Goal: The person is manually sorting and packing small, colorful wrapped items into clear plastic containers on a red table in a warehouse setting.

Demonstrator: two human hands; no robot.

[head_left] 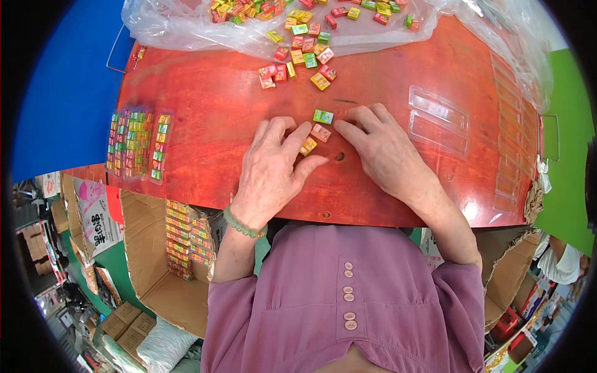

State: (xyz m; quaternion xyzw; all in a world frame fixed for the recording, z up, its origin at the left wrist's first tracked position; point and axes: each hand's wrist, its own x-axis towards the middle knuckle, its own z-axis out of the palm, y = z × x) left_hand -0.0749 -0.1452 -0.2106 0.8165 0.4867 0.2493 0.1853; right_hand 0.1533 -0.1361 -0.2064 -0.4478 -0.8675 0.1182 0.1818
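Observation:
Three tiny boxes lie in a short slanting row on the red table [217, 180]: a green box [323, 116], a pinkish-red box [321, 132] and a yellow box [308, 146]. My left hand [267, 165], with a green bead bracelet at the wrist, rests at their left. Its thumb and index finger are apart, the yellow box lying between them, and the index fingertip is close to the pinkish-red box. At their right, my right hand [382, 149] has loosely bent, separated fingers. Its index fingertip is near the green and pinkish-red boxes, with nothing in its grasp.
Beyond my hands, loose coloured boxes [297, 57] spill from a clear plastic bag [186, 28]. Filled trays [160, 146] stand at the left. Empty clear trays [438, 121] lie at the right. Below the table's left edge, a cardboard carton [146, 242] holds packed rows.

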